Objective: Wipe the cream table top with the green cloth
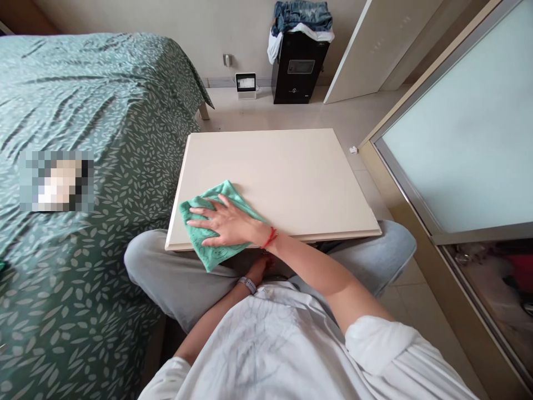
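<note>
My right hand (pixel 227 222) lies flat with its fingers spread on a green cloth (pixel 212 260), pressing it to the near left part of a cream-coloured tabletop (pixel 278 178). Part of the cloth hangs over the table's front edge. A red string bracelet circles the right wrist. Below that front edge, between my knees, my left hand (pixel 262 265) rests low, with a light watch band on its wrist. The table edge and my right arm hide most of its fingers, so I cannot make out their shape.
A bed (pixel 125 111) with a green leaf-patterned sheet stands along the left. Behind the table are a small screen device (pixel 246 83) and a black cabinet (pixel 297 72) with folded jeans (pixel 302 15) on top. A sliding glass door (pixel 462 122) borders the right.
</note>
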The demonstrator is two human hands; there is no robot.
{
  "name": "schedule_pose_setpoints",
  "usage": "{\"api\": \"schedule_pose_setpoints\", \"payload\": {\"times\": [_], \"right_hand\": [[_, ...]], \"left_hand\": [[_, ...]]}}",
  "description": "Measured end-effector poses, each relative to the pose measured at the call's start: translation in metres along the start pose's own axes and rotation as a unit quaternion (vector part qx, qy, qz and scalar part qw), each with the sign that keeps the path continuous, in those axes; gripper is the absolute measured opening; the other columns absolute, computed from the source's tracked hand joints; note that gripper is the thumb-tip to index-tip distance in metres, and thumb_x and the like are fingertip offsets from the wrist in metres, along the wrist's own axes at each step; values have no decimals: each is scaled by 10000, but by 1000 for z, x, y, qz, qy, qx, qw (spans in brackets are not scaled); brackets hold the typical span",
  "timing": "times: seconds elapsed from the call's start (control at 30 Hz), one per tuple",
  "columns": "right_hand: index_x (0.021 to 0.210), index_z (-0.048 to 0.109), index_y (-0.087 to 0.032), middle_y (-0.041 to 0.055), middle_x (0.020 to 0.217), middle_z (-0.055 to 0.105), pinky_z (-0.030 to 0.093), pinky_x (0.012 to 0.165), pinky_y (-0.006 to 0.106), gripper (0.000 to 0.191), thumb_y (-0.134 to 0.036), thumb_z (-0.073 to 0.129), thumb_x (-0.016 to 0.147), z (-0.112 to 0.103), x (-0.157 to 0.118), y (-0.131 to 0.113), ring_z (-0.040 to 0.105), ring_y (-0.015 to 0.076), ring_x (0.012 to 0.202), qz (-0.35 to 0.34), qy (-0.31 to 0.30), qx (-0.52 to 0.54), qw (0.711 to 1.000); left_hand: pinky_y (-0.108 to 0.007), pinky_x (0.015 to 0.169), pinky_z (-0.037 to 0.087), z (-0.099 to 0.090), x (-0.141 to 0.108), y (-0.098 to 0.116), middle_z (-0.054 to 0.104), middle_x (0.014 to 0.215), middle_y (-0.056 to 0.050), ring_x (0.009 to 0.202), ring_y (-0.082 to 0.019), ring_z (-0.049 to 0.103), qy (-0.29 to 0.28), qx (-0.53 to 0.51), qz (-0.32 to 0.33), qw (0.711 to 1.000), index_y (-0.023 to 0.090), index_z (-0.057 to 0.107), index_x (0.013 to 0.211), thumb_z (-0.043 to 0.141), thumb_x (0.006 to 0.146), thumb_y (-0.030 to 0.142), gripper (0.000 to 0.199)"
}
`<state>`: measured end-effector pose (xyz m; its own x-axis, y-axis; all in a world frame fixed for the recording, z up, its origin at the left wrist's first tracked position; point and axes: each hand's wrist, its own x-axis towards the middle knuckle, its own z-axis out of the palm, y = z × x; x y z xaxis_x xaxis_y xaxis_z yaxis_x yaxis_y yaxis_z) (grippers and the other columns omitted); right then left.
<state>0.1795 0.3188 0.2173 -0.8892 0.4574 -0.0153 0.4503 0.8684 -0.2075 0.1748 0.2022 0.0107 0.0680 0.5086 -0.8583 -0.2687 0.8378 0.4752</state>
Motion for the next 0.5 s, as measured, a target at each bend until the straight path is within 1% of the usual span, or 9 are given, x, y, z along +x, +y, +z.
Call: {"api": "schedule_pose_setpoints", "payload": {"times": [0.07, 0.13, 0.2, 0.27, 0.4, 0.47, 0.5], "right_hand": [[1894, 577, -320, 75, 2017, 429, 251, 1525, 736, 689, -538, 622, 1243, -2, -27, 19, 366, 434, 1863, 51, 18, 17, 998], [1886, 592, -333, 85, 2007, 450, 263, 1515, 748, 692, -547, 632, 1229, -3, -58, 41, 416, 442, 1834, 123, 32, 31, 991], [1888, 592, -339, 88, 2010, 445, 270, 1501, 766, 691, -548, 605, 1229, -5, -92, 65, 457, 464, 1804, 203, 43, 29, 978], [1897, 581, -330, 100, 2015, 434, 287, 1484, 776, 692, -529, 558, 1235, -7, -129, 90, 505, 486, 1763, 282, 51, 13, 958], [1884, 600, -304, 125, 2003, 452, 374, 1439, 735, 696, -491, 496, 1222, -7, -204, 130, 554, 506, 1703, 426, 64, -30, 902], [1857, 624, -298, 147, 1981, 479, 447, 1377, 742, 695, -498, 469, 1210, -2, -236, 141, 561, 519, 1678, 496, 93, -43, 862], [1844, 630, -288, 175, 1961, 497, 494, 1327, 748, 697, -500, 454, 1204, 1, -250, 142, 569, 525, 1659, 532, 117, -44, 838]], "left_hand": [[-257, 863, 569, -1, -1, 2, 729, 759, -23, 803, -161, 715, 16, 6, -14, 1000, 214, 706, 844, 711, 1017, 87, 215], [-240, 835, 548, -1, -3, 4, 740, 773, -22, 785, -151, 708, 26, 10, -24, 999, 210, 708, 843, 730, 1006, 74, 214], [-232, 832, 539, -1, -5, 5, 747, 786, -19, 777, -144, 707, 30, 14, -30, 999, 210, 708, 845, 756, 1003, 76, 212], [-232, 851, 543, 0, -7, 7, 749, 793, -19, 775, -140, 705, 29, 16, -34, 999, 207, 709, 841, 741, 1022, 78, 225], [-230, 864, 549, 1, -8, 8, 750, 792, -24, 782, -135, 698, 24, 18, -39, 999, 201, 717, 846, 654, 1079, 76, 272], [-223, 857, 549, 1, -9, 8, 749, 794, -24, 787, -133, 701, 23, 20, -40, 999, 200, 718, 853, 640, 1092, 79, 278], [-222, 860, 551, 1, -9, 8, 750, 798, -24, 791, -133, 704, 23, 20, -41, 999, 201, 717, 855, 635, 1095, 80, 281]]}}
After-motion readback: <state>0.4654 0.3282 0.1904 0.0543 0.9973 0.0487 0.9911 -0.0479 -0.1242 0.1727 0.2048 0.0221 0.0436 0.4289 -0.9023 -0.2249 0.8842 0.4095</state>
